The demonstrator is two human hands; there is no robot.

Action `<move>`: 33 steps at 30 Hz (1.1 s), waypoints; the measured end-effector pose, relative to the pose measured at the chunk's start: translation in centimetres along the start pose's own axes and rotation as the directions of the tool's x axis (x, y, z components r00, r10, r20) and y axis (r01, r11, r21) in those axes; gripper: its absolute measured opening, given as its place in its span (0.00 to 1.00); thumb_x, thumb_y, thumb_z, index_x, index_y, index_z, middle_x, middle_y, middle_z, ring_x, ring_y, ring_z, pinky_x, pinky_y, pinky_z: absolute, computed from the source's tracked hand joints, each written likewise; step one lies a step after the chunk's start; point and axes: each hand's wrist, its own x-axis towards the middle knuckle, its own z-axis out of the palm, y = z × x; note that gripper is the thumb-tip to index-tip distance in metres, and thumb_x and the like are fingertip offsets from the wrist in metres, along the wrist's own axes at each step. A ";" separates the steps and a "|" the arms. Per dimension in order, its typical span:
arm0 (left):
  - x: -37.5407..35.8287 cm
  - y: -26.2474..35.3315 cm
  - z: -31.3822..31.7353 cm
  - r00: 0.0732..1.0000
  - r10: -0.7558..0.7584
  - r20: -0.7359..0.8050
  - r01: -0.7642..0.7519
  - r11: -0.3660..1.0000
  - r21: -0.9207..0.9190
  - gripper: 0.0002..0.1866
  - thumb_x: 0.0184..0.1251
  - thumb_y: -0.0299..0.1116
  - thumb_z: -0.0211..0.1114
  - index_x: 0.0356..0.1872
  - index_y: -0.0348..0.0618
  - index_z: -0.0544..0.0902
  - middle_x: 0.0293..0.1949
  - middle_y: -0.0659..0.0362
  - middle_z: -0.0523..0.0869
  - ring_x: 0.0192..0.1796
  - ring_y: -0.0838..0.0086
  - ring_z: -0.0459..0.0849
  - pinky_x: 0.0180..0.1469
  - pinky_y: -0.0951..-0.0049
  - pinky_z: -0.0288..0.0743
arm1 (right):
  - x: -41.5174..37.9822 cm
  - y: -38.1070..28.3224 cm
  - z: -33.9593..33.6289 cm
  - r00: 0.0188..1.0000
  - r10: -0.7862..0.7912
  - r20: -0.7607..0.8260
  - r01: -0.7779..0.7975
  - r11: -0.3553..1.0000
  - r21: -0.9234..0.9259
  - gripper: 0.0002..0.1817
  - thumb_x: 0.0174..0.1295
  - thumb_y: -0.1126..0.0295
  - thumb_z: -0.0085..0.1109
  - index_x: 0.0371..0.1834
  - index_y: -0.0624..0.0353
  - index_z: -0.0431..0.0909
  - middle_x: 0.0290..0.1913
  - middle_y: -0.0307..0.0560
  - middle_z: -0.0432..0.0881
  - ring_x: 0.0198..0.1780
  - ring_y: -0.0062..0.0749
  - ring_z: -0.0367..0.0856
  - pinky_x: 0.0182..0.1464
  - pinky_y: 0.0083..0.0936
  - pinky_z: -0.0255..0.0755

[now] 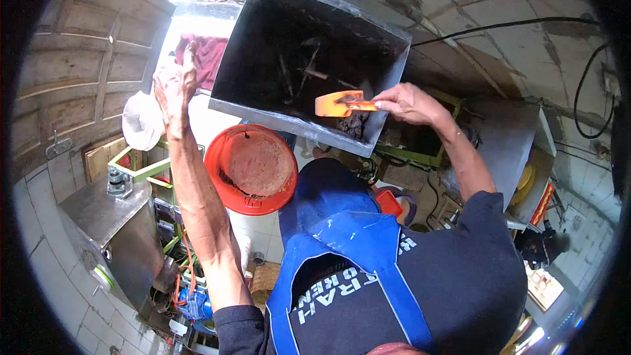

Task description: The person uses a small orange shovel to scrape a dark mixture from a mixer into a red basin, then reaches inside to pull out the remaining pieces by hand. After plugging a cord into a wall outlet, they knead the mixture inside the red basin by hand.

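Observation:
My right hand [409,104] is closed round the handle of an orange spatula [328,106], whose broad blade has dark brown smears. The spatula is over the inside of a deep metal bin [263,113]. Below its handle, a dark brown lumpy mass [355,125] lies in the bin's near right corner. Inside the dark bin, thin rods or blades show faintly. My left hand [175,85] is raised left of the bin, nearest to a dark pink cloth [209,59]. Its fingers point upward, and I see nothing held in them.
A red round tub [253,205] with brown residue stands below the bin. A white plastic bag [142,121] hangs at the left, near a green metal frame [135,172] and a steel cabinet [105,213]. A black cable [513,24] runs along the tiled wall.

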 end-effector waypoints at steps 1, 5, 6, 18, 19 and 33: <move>-0.1 0.1 -0.2 1.000 -0.029 0.011 0.029 0.999 -0.021 0.17 0.65 0.39 0.59 0.44 0.37 0.85 0.39 0.41 0.88 0.40 0.52 0.89 0.44 0.55 0.83 | 0.0 1.6 1.4 0.999 -0.036 -0.012 0.036 0.998 0.049 0.19 0.72 0.57 0.55 0.52 0.59 0.85 0.33 0.58 0.86 0.34 0.46 0.85 0.40 0.37 0.76; -0.1 0.0 -0.2 1.000 -0.015 0.015 0.015 1.000 0.010 0.16 0.68 0.40 0.59 0.44 0.38 0.86 0.39 0.42 0.88 0.40 0.49 0.88 0.44 0.53 0.83 | -3.3 3.2 4.0 0.986 -0.027 -0.163 -0.001 0.986 -0.167 0.17 0.73 0.55 0.53 0.50 0.51 0.87 0.31 0.58 0.84 0.32 0.54 0.84 0.37 0.43 0.77; 0.3 -0.7 0.4 0.999 0.027 0.021 -0.028 0.999 0.044 0.16 0.69 0.41 0.58 0.44 0.39 0.86 0.39 0.42 0.88 0.39 0.48 0.88 0.44 0.53 0.83 | -4.4 2.2 3.6 0.985 0.014 -0.172 -0.054 0.972 -0.229 0.16 0.73 0.54 0.53 0.49 0.48 0.87 0.29 0.56 0.84 0.31 0.53 0.83 0.36 0.44 0.76; -1.0 1.7 -2.0 0.993 -0.114 0.035 0.116 0.990 -0.075 0.32 0.72 0.57 0.56 0.44 0.30 0.87 0.39 0.32 0.87 0.46 0.39 0.87 0.50 0.49 0.80 | -9.5 -2.1 -2.4 0.901 0.044 -0.432 -0.201 0.924 -0.325 0.16 0.70 0.51 0.57 0.43 0.48 0.87 0.31 0.52 0.86 0.33 0.51 0.86 0.38 0.43 0.78; -0.9 1.6 -2.0 0.991 -0.122 0.060 0.126 0.989 -0.071 0.33 0.72 0.58 0.55 0.42 0.30 0.87 0.39 0.32 0.87 0.46 0.39 0.87 0.50 0.49 0.80 | -9.0 -3.4 -2.9 0.865 -0.003 -0.502 -0.244 0.871 -0.426 0.14 0.69 0.54 0.57 0.40 0.51 0.87 0.31 0.53 0.86 0.33 0.51 0.86 0.37 0.43 0.79; -0.1 0.4 -0.5 1.000 -0.015 0.013 0.016 0.995 -0.101 0.36 0.74 0.62 0.54 0.49 0.29 0.85 0.45 0.32 0.86 0.50 0.38 0.86 0.53 0.48 0.79 | -5.5 -1.7 1.1 0.921 -0.234 -0.310 -0.019 0.771 -0.637 0.04 0.60 0.67 0.64 0.32 0.54 0.84 0.24 0.50 0.81 0.28 0.51 0.82 0.30 0.43 0.74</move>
